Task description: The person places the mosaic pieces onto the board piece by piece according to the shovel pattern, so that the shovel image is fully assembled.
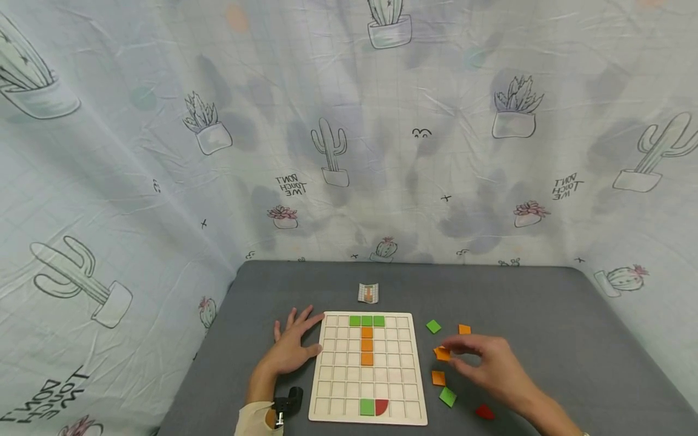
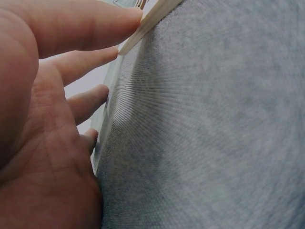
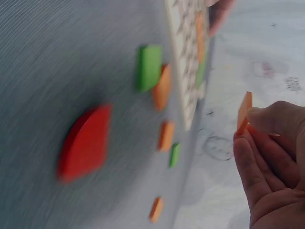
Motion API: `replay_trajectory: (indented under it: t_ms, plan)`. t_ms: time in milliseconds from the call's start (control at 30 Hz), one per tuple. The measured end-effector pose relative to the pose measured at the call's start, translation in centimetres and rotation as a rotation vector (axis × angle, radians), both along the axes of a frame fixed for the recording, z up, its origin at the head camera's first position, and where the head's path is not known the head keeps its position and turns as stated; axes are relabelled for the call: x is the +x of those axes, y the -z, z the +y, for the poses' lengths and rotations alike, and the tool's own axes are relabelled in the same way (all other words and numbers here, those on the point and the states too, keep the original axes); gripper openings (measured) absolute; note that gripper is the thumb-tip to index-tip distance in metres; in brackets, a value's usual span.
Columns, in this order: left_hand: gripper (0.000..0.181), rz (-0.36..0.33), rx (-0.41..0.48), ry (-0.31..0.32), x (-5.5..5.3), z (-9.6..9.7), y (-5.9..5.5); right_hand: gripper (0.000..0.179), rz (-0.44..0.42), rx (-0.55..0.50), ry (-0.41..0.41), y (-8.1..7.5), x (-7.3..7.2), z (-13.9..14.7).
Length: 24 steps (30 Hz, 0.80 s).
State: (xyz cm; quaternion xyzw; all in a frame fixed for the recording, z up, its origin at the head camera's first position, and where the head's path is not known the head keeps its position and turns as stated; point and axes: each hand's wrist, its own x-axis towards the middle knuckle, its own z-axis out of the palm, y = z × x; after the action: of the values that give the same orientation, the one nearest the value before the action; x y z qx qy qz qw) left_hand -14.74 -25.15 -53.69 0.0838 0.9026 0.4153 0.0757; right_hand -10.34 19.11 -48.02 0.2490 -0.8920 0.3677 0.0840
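Note:
My right hand (image 1: pixel 493 366) pinches a small orange tile (image 3: pixel 244 112) between thumb and fingertips, raised above the table to the right of the board. A pale gridded board (image 1: pixel 338 387) lies flat in front of me. Three green tiles (image 1: pixel 367 321) fill part of its far row, with three orange tiles (image 1: pixel 367 345) in a column below the middle one. In the near row a green tile (image 1: pixel 368 407) sits beside a red quarter-round tile (image 1: pixel 381 407). My left hand (image 1: pixel 294 348) is spread at the board's left edge, thumb and forefinger touching the rim.
Loose pieces lie right of the board: a far green tile (image 1: pixel 433 327), orange tiles (image 1: pixel 438 378) (image 1: pixel 464 329), a near green tile (image 1: pixel 448 396) and a red quarter-round piece (image 1: pixel 485 412). A small pattern card (image 1: pixel 368 293) lies beyond the board. Cactus-printed cloth (image 1: pixel 349 230) hangs behind the grey table.

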Motion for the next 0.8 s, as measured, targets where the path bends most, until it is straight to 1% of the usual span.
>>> replay_trajectory:
  t_ms: [167,300,367,533,600,667,800]
  plan:
    - [0.070,0.000,0.000,0.003,0.0,0.0,0.0,0.036,0.025,-0.041,-0.060,-0.3,0.3,-2.3]
    - [0.070,-0.002,0.003,0.005,0.0,0.0,-0.2,0.035,0.034,-0.063,-0.068,-0.3,0.5,-4.0]
    - [0.070,-0.004,0.004,0.007,0.0,0.0,-0.2,0.034,0.016,-0.068,-0.060,-0.4,0.5,-4.7]
    - [0.070,-0.004,0.003,0.004,0.0,0.0,-0.1,0.034,-0.081,-0.077,-0.027,-0.8,0.5,-6.3]
    - [0.070,-0.004,0.002,0.003,-0.1,0.0,0.0,0.034,-0.096,-0.076,-0.017,-0.9,0.4,-7.0]
    - [0.070,-0.005,0.002,0.002,-0.1,0.0,0.0,0.033,-0.083,-0.085,-0.019,-0.8,0.3,-7.5]
    - [0.070,-0.004,0.006,0.002,-0.1,0.0,0.0,0.032,-0.020,-0.109,-0.050,-0.4,0.0,-8.7]
